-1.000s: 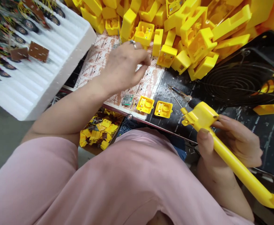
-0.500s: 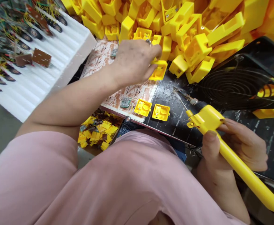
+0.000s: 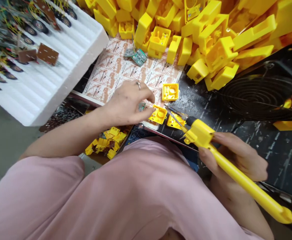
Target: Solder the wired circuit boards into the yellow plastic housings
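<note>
My right hand is wrapped round a yellow soldering iron, whose metal tip points left over the small yellow housings. My left hand is beside the left front housing, thumb and forefinger apart, the thumb at its edge; whether it touches is unclear. A second front housing lies partly behind the iron's tip. Just behind them, a third open housing rests on the mat. A small green circuit board is partly hidden by my left hand.
Yellow plastic cases are heaped along the back. Green circuit boards lie on the printed paper. A white foam tray with wheeled, wired parts is at left, a black fan at right. Below the table edge, a box holds yellow pieces.
My left hand has let go of the third housing, which now sits on the mat, and has come nearer to the front housings. The soldering iron has moved left, its tip now above them.
</note>
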Tool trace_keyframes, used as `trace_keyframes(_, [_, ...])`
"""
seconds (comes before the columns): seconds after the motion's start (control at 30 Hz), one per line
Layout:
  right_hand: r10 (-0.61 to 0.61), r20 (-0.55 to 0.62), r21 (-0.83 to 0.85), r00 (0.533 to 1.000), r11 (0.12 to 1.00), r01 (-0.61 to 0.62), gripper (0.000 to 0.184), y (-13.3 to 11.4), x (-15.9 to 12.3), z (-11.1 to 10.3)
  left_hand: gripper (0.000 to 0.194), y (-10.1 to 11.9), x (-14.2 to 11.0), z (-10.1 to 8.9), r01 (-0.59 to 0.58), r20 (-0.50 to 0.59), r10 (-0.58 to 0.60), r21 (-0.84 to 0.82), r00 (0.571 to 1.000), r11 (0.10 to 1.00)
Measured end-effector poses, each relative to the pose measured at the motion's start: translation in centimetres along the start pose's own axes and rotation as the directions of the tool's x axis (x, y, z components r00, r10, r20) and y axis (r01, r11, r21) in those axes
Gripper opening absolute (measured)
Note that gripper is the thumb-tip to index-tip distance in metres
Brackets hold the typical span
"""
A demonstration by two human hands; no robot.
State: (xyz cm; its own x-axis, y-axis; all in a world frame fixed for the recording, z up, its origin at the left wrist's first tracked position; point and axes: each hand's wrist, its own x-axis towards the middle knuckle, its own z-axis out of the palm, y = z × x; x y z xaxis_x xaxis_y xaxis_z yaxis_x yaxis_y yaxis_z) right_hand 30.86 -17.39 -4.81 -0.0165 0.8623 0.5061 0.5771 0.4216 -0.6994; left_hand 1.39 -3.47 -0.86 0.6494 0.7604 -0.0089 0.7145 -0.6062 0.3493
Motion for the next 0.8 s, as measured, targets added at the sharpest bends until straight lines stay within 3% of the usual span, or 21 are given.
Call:
trace_keyframes(0.1, [-0.169, 0.008, 0.047, 0.986, 0.985, 0.169, 0.053, -1.0, 1.3, 1.1, 0.033, 0.5, -0.9, 1.3, 0.028, 0.002, -0.028, 0.04, 1.0, 0.999])
trace_keyframes(0.3, [-0.16, 0.041, -0.087, 0.986, 0.983, 0.163, 0.024, -2.0, 1.9, 1.8, 0.03, 0.6, -0.6, 2.4, 0.08, 0.014, -0.079, -0.014, 0.997, 0.997])
trace_keyframes(0.43, [-0.185, 0.11, -0.12, 0.977, 0.973, 0.198, 0.026, -2.3, 2.2, 1.5, 0.029, 0.9, -0.1, 2.0, 0.094, 0.04, -0.094, 0.006, 0.995, 0.996])
trace_keyframes(0.6, [-0.313, 0.229, -0.157, 0.922, 0.923, 0.352, 0.039, -2.4, 2.9, 0.9, 0.023, 1.2, 0.5, 1.9, 0.117, 0.069, -0.118, 0.02, 0.991, 0.993])
trace_keyframes(0.8, [-0.139, 0.083, -0.043, 0.987, 0.989, 0.143, 0.028, -2.5, 2.3, -0.3, 0.026, 1.4, 1.0, 1.4, 0.107, 0.12, -0.115, 0.07, 0.986, 0.992])
